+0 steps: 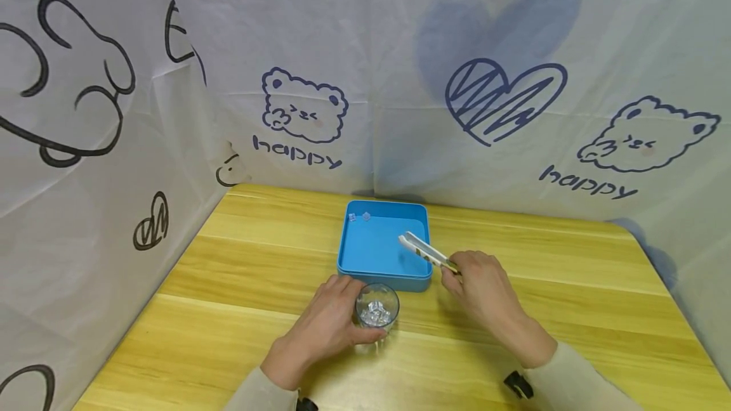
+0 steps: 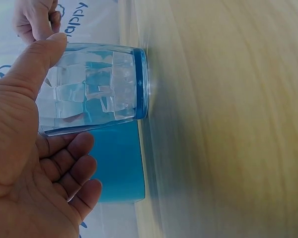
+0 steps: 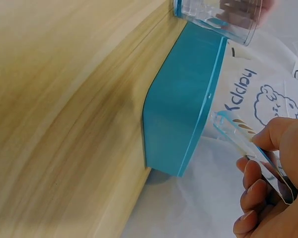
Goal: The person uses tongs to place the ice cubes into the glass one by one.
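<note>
My left hand [image 1: 327, 316] holds a clear drinking glass [image 1: 377, 297] by its side, thumb near and fingers beyond. Several clear ice-like cubes [image 1: 375, 314] lie in the bottom of the glass, which stands upright on the table. My right hand [image 1: 482, 284] grips a pair of metal tongs [image 3: 241, 139], their tips over the right part of a blue open box [image 1: 379, 281]. Something clear seems to show at the tips in the right wrist view, but I cannot tell whether they hold a cube. Two small clear cubes [image 1: 366, 216] sit in the box's far left corner.
The box stands just beyond the glass on a wood-grain table [image 1: 251, 259]. A white cloth [image 1: 371, 81] with printed bears and hearts hangs behind the table, and another stretch of it runs along the left side.
</note>
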Available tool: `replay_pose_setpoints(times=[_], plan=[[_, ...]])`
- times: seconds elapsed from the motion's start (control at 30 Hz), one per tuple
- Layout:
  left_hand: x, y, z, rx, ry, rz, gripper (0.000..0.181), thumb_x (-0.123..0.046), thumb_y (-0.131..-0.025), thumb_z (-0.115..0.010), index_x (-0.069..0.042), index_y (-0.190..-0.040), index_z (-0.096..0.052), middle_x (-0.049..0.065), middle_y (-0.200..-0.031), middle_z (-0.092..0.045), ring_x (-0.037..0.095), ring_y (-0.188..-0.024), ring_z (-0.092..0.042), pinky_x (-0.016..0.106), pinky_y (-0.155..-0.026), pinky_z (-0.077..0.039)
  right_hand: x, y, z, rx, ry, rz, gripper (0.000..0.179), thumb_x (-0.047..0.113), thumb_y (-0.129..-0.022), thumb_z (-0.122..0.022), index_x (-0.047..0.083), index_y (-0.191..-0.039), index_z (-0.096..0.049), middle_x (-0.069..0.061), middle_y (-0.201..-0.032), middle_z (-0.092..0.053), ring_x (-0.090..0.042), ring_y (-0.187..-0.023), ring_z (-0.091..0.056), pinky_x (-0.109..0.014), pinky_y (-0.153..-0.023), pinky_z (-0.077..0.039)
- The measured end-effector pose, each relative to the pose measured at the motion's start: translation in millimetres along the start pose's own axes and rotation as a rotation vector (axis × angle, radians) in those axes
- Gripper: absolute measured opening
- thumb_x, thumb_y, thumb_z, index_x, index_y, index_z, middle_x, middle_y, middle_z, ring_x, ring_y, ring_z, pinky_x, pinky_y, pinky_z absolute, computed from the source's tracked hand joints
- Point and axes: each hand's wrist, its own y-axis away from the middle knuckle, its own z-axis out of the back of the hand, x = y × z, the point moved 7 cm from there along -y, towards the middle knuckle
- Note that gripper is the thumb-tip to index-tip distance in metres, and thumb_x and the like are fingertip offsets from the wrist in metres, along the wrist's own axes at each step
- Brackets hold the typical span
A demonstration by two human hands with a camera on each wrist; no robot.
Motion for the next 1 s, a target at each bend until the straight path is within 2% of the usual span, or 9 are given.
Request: replay_pose_setpoints(times=[0.3,0.53,0.67,0.77,1.0], plan=[[-0.6,0.3,0.0,0.005,-0.002,0.004,0.088,-0.062,-0.077,-0.087,-0.006,-0.139,-0.060,0.007,-0.136,-0.064,0.026,-0.126,-0.055,0.051,-0.117,-0.043,13,10.3,16,-0.008,-0.019,0.025,0.011,0.011,-0.090,-0.079,0.001,-0.091,-0.073,-0.008,-0.080,-0.071,-0.018,-0.068,-0.061,-0.043,-0.068,-0.055],[-0.8,0.7,0.1,-0.001,-0.013,-0.001,0.086,-0.061,-0.077,-0.088,-0.006,-0.137,-0.061,0.007,-0.131,-0.065,0.025,-0.122,-0.055,0.050,-0.114,-0.045,33,22.0,33,-0.043,-0.032,0.087,0.010,0.012,-0.087,-0.081,0.007,-0.091,-0.074,0.000,-0.079,-0.069,-0.008,-0.068,-0.057,-0.031,-0.061,-0.048],[-1.0,1.0,0.0,-0.012,-0.008,-0.011,0.085,-0.059,-0.077,-0.089,-0.006,-0.136,-0.061,0.007,-0.131,-0.065,0.026,-0.123,-0.055,0.050,-0.114,-0.045,42,30.8,40,-0.065,-0.038,0.120,0.011,0.012,-0.084,-0.082,0.010,-0.091,-0.073,0.003,-0.080,-0.068,-0.007,-0.072,-0.059,-0.034,-0.065,-0.052],[-0.4,0.8,-0.4,-0.018,-0.006,-0.012,0.085,-0.058,-0.076,-0.090,-0.006,-0.136,-0.061,0.007,-0.132,-0.065,0.026,-0.124,-0.055,0.051,-0.115,-0.044,48,37.6,43,-0.079,-0.052,0.144,0.013,0.012,-0.082,-0.082,0.011,-0.091,-0.073,0.005,-0.081,-0.068,-0.006,-0.074,-0.059,-0.034,-0.067,-0.053],[0.8,-0.3,-1.4,-0.016,0.005,-0.011,0.089,-0.060,-0.077,-0.088,-0.007,-0.142,-0.059,0.007,-0.141,-0.062,0.026,-0.132,-0.053,0.050,-0.119,-0.041,56,49.2,42,-0.092,-0.086,0.179,0.014,0.013,-0.082,-0.081,0.011,-0.095,-0.074,0.006,-0.083,-0.069,-0.005,-0.075,-0.058,-0.026,-0.063,-0.050]])
